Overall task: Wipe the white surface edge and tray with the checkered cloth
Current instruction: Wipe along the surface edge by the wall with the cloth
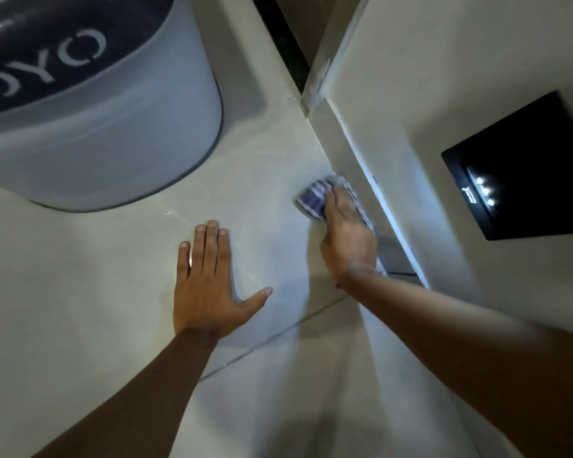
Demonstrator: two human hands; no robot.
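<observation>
Pressing checkered cloth (315, 200) on white surface (113, 276): right hand (348, 239), fingers flat; left hand (209, 285) splayed, palm down.

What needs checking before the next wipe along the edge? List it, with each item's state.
1. Cloth under the right hand: ok, the hand presses it flat on the white surface.
2. Cloth at the edge: ok, it lies right against it.
3. Left hand out of the wiping path: ok, it rests flat and open, apart from the cloth.
4. Path ahead along the edge: ok, bare up to the corner.
5. Grey bin clear of the cloth: ok, it is well off to the left.
6. Dirt left on the surface: cannot tell, the picture is too blurred.
</observation>
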